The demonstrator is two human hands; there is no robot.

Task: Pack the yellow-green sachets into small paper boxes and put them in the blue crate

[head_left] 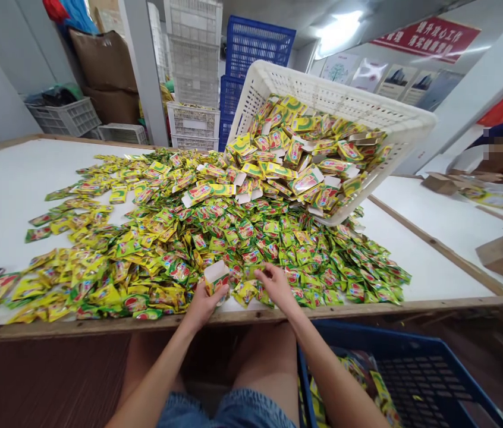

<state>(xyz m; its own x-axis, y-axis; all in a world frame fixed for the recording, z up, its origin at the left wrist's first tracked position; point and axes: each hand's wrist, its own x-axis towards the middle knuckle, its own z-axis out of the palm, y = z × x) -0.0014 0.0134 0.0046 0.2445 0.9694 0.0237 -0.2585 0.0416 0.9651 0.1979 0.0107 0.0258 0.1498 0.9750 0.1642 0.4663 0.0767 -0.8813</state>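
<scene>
– What was held?
– The left hand (204,304) gripped an open box (216,274); the right hand (277,288) pinched a packet (250,273), somewhat blurred.
– And where were they?
– Near the front edge of the bench (416,267), by the packet heap (233,229).

A tilted basket (345,98) blocks the way behind the sachets (242,235); bare tabletop (6,196) leaves passage leftward.
</scene>
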